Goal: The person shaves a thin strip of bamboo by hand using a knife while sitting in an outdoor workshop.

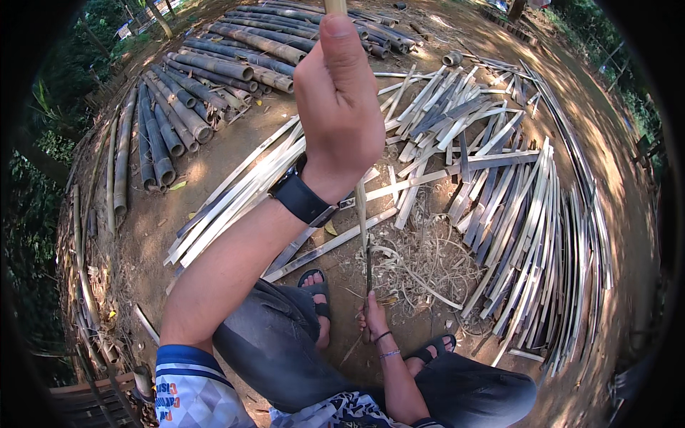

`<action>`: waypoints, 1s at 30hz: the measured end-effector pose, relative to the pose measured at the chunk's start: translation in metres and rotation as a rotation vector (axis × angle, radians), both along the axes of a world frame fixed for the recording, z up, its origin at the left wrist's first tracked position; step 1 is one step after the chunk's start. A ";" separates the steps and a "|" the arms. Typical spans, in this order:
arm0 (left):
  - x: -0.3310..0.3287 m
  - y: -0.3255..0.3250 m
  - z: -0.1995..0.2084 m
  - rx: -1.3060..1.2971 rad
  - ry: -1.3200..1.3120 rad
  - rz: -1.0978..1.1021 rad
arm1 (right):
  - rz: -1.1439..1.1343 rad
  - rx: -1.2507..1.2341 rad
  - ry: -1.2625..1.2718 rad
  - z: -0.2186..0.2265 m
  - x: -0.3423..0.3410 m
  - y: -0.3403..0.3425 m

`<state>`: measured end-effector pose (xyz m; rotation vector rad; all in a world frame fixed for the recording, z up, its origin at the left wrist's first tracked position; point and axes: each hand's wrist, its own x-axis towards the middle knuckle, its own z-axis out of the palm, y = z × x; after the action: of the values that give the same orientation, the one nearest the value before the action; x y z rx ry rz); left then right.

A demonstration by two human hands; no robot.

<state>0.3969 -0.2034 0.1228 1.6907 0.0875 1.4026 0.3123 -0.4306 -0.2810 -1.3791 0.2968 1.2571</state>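
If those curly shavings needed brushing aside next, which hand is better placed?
Probably the right hand: it is low, close beside the curly shavings, though it grips a narrow dark piece. The left hand is raised high, holding a pale strip.

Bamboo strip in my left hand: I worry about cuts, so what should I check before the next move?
1. Left hand closed on the bamboo strip: ok, strip shows above the thumb.
2. Right hand closed on the dark piece: ok, held low.
3. Dark piece sharp: cannot tell.
4. Strip whole along its length: cannot tell, the raised hand hides part.
5. Hands gloved: not ok, both bare.
6. Toes covered: not ok, bare in open sandals.
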 end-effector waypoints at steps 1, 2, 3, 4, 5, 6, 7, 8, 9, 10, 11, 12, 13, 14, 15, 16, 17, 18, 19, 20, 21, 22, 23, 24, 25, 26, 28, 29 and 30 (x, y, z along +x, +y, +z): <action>-0.001 -0.004 0.001 -0.048 0.017 -0.028 | -0.023 0.000 0.097 0.004 -0.002 -0.003; -0.002 -0.006 0.000 -0.096 0.034 -0.057 | -0.051 0.045 0.184 -0.003 -0.004 -0.009; -0.003 -0.006 -0.001 -0.115 0.031 -0.053 | -0.079 0.090 0.270 -0.010 -0.007 -0.017; -0.004 -0.005 0.002 -0.129 0.019 -0.051 | -0.108 0.141 0.347 -0.016 -0.004 -0.022; -0.006 -0.005 0.002 -0.143 0.010 -0.049 | -0.131 0.202 0.399 -0.018 -0.001 -0.027; -0.008 -0.003 0.002 -0.144 0.014 -0.024 | -0.154 0.263 0.450 -0.020 0.003 -0.031; -0.009 0.001 0.001 -0.144 0.017 0.001 | -0.178 0.325 0.501 -0.022 0.005 -0.035; -0.007 0.006 0.001 -0.140 0.014 0.023 | -0.144 0.242 0.407 -0.017 0.007 -0.032; -0.008 0.011 -0.001 -0.135 0.024 0.017 | -0.106 0.159 0.319 -0.006 0.006 -0.024; -0.007 0.011 -0.002 -0.142 0.024 0.038 | -0.070 0.076 0.230 0.006 0.005 -0.017; -0.006 0.009 0.001 -0.146 0.021 0.055 | -0.030 0.092 0.072 0.017 0.004 -0.008; -0.006 0.008 0.000 -0.156 0.024 0.078 | 0.013 0.101 -0.079 0.027 -0.001 0.000; -0.006 0.008 -0.001 -0.145 0.021 0.083 | 0.058 0.109 -0.230 0.037 -0.002 0.004; -0.005 0.010 -0.002 -0.133 0.017 0.090 | 0.042 0.172 -0.267 0.053 0.002 0.008; -0.004 0.012 -0.003 -0.124 0.016 0.099 | 0.026 0.233 -0.301 0.071 0.007 0.012; -0.007 0.014 -0.005 -0.098 0.018 0.106 | 0.014 0.297 -0.333 0.088 0.009 0.015; -0.009 0.017 -0.007 -0.070 0.019 0.114 | 0.023 0.274 -0.432 0.100 0.010 0.017; -0.005 0.014 -0.004 -0.043 0.008 0.101 | 0.022 0.239 -0.541 0.078 0.010 0.013; 0.001 0.006 0.001 -0.034 -0.008 0.094 | 0.015 0.197 -0.655 0.034 0.008 0.004; 0.005 -0.001 0.003 -0.029 -0.016 0.095 | 0.016 0.150 -0.758 0.002 0.005 -0.006; 0.004 -0.003 0.001 -0.025 -0.016 0.107 | 0.108 -0.141 -0.279 -0.008 0.001 -0.014; 0.000 -0.005 -0.002 -0.009 -0.010 0.121 | 0.149 -0.183 -0.280 -0.016 -0.005 -0.025; 0.001 -0.004 -0.003 0.022 -0.016 0.124 | 0.175 -0.212 -0.292 -0.024 -0.005 -0.031; -0.003 -0.001 -0.007 0.046 0.001 0.152 | 0.230 -0.243 -0.283 -0.010 -0.009 -0.026; -0.001 0.006 -0.006 0.067 -0.014 0.127 | 0.144 -0.216 -0.196 0.001 -0.005 -0.011; -0.001 0.005 -0.006 0.045 -0.007 0.113 | 0.117 -0.197 -0.195 0.001 -0.010 -0.009; -0.002 0.003 -0.003 0.003 0.004 0.088 | 0.066 -0.158 -0.195 0.002 -0.014 -0.006; -0.005 -0.001 -0.003 0.005 0.014 0.081 | 0.072 -0.167 -0.155 0.001 -0.015 -0.013; -0.007 -0.006 -0.002 -0.043 0.020 0.044 | 0.071 -0.155 -0.159 -0.002 -0.016 -0.014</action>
<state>0.3901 -0.2095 0.1205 1.6770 0.1658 1.4068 0.2967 -0.4448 -0.2826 -1.6251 0.2408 1.1935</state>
